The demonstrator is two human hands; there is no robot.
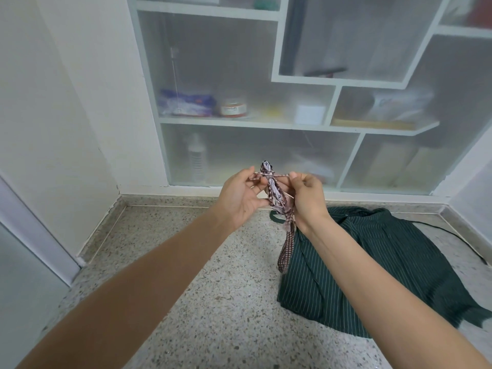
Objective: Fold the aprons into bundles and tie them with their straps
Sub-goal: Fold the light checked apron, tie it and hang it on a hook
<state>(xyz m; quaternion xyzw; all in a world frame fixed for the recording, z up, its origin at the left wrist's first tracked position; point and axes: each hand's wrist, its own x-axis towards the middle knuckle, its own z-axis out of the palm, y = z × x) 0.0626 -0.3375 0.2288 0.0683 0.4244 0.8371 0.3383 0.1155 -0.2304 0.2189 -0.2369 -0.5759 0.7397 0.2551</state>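
A: Since it's only thin checked cloth, how will that little bundle (274,190) handle?

B: Light and soft, I'd judge, and floppy. It's bunched into a narrow roll held up in the air in front of the shelves (292,123), with a thin strap (279,176) wound round it near the top. A loose tail (285,251) hangs down below it. Nothing fragile, but a roll like that will likely spring open if the strap goes slack.

A: So where should it be held?

B: By the strap ends, either side of the knot, keeping the pull level. That looks like what's going on. The left hand (242,198) pinches one strap end between thumb and fingertips, palm turned inward, its lower fingers reaching towards the roll. The right hand (306,197) is curled round the other end, knuckles up, and sits close against the roll's right side.

A: And the arms?

B: Both stretched well forward, forearms converging on the bundle.

A: Any other apron?

B: A dark green striped one (372,267) lies spread on the speckled floor (213,302), below the right forearm, not yet folded
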